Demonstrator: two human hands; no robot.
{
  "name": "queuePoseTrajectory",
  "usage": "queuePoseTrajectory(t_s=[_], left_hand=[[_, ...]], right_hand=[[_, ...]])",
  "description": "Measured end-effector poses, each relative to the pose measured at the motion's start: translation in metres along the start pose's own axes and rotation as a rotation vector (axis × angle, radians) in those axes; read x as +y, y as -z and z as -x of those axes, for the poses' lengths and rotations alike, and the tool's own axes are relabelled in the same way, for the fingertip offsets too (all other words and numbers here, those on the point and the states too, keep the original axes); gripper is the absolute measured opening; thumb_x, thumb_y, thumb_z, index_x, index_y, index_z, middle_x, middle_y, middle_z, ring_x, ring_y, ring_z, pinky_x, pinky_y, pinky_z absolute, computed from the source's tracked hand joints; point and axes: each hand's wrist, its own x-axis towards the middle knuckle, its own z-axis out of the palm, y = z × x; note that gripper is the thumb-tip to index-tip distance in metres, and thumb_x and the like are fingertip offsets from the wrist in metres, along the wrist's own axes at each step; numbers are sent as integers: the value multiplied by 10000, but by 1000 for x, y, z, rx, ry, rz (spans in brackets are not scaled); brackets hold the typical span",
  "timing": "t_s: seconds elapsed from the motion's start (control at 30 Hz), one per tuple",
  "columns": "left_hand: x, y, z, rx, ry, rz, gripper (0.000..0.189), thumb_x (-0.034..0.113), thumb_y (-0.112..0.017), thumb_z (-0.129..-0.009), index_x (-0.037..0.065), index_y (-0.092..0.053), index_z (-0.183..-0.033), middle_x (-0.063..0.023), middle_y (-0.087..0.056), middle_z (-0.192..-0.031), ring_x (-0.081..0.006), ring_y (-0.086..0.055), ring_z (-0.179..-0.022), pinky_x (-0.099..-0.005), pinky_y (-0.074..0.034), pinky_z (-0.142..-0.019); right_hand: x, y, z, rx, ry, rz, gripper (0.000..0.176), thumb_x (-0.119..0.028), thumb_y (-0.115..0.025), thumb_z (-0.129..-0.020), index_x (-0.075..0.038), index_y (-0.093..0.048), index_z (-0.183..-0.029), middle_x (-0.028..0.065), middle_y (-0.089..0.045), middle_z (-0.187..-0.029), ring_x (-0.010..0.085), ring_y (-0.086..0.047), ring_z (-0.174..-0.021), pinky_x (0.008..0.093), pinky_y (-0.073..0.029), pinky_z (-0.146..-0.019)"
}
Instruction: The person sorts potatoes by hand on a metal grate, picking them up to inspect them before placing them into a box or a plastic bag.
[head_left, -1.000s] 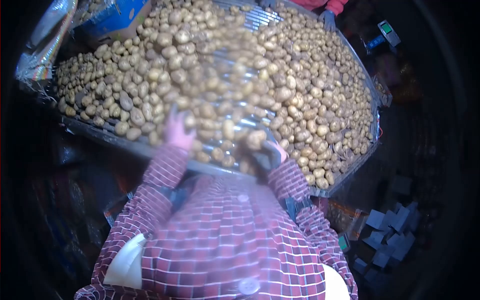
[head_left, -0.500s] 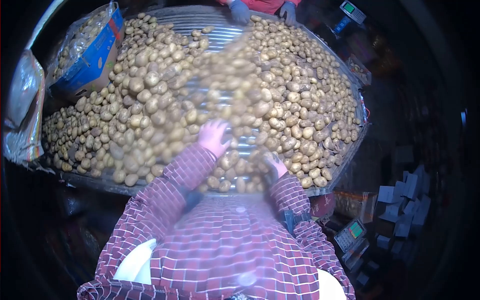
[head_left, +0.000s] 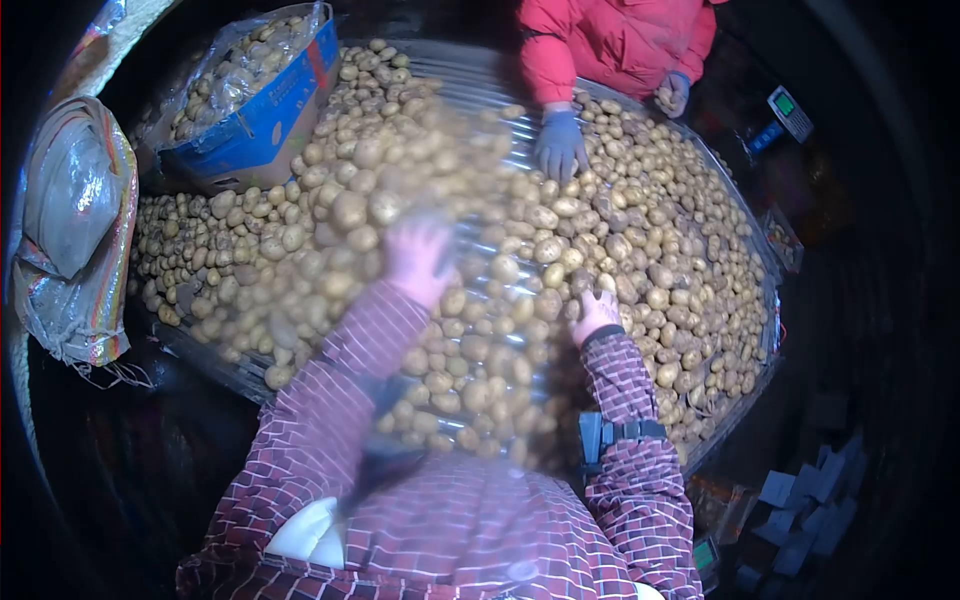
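Observation:
Loose potatoes (head_left: 690,290) cover a ribbed metal table (head_left: 470,80) in front of me. My left hand (head_left: 420,255), smeared by motion, is at the edge of the left heap of potatoes (head_left: 350,210); its grip cannot be made out. Blurred potatoes lie or roll around it and down the middle strip. My right hand (head_left: 597,314) rests against the right heap with its fingers apart, touching a brownish potato (head_left: 581,282). More potatoes (head_left: 485,390) are gathered at the near edge, between my forearms.
Across the table, a person in a red jacket (head_left: 630,45) has one gloved hand (head_left: 562,145) on the potatoes and holds a potato in the other. A blue carton (head_left: 265,125) of potatoes stands back left, beside a woven sack (head_left: 80,200). A scale display (head_left: 788,112) is back right.
My right hand has moved forward from the near edge to the right heap. Potatoes have shifted toward me along the middle. The other person has reached in and lifted a potato.

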Motion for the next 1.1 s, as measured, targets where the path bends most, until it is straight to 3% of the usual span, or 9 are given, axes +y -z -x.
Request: queuePoseTrajectory(t_s=[0.17, 0.27, 0.47, 0.53, 0.6, 0.77, 0.87, 1.03, 1.1], left_hand=[[-75, 28, -13, -145, 555, -215, 754, 362, -804, -684, 118, -499, -1329, -175, -420, -1405, -400, -340, -1330, -498, -297, -1116], [-102, 34, -8, -269, 507, -115, 763, 408, -792, -709, 131, -488, -1352, -141, -426, -1415, -329, -353, -1336, -437, -294, -1128], [-138, 30, 21, -6, 663, 761, 600, 27, -729, -729, 39, -529, -1294, -138, -517, -1334, -263, -485, -1256, -382, -415, -1067], [-145, 33, 42, 146, 667, 1319, 529, -51, -615, -804, 11, -499, -1316, -116, -486, -1379, -249, -471, -1272, -363, -447, -1040], [-96, 49, 44, 268, 534, 1084, 497, 8, -649, -828, 4, -495, -1301, -131, -542, -1275, -241, -534, -1168, -339, -496, -929], [-19, 33, 57, 116, 635, 2402, 470, 142, -639, -890, 21, -468, -1311, -137, -561, -1230, -267, -582, -1063, -288, -530, -745], [33, 12, 54, -74, 710, 2452, 502, 341, -566, -939, 33, -462, -1321, -141, -562, -1255, -255, -593, -1049, -273, -517, -645], [92, -16, 59, -597, 777, 2351, 640, 461, -604, -900, 69, -437, -1379, -170, -581, -1260, -322, -612, -1074, -372, -552, -769], [140, -17, 65, -695, 856, 2177, 641, 456, -612, -896, 64, -444, -1374, -171, -581, -1261, -326, -601, -1115, -412, -552, -836]], right_hand=[[-19, 20, 25, -44, 204, -76, 555, -350, -773, -644, -142, -632, -1139, 227, -459, -1238, 428, -456, -1119, 495, -417, -991], [-15, -8, 14, -118, 175, -98, 577, -384, -763, -627, -177, -648, -1153, 226, -458, -1268, 430, -452, -1164, 491, -411, -1001], [-7, -18, 19, 41, 241, -170, 472, -368, -715, -695, -84, -660, -1068, 174, -565, -1139, 358, -569, -1051, 440, -491, -906], [8, -3, 25, -189, -22, -924, 429, -372, -701, -751, -61, -638, -1039, 166, -596, -1088, 333, -612, -978, 429, -526, -796], [-8, 29, 56, -238, -345, -1692, 364, -382, -631, -858, -51, -585, -1005, 119, -649, -918, 249, -658, -788, 360, -532, -602], [23, -42, 93, -33, -249, -2549, 744, -561, -562, -852, -95, -404, -1410, 166, -382, -1461, 348, -380, -1341, 646, -404, -981], [10, -43, 123, -40, -2, -2066, 659, -544, -583, -854, -70, -490, -1302, 180, -498, -1342, 335, -481, -1241, 582, -437, -980], [40, -18, 179, -140, 16, -2479, 523, -453, -599, -896, -42, -535, -1212, 185, -605, -1176, 292, -617, -1073, 466, -541, -902], [28, 9, 211, 94, 18, -1965, 418, -372, -573, -924, -42, -557, -1179, 184, -646, -1060, 284, -649, -977, 450, -551, -852]])
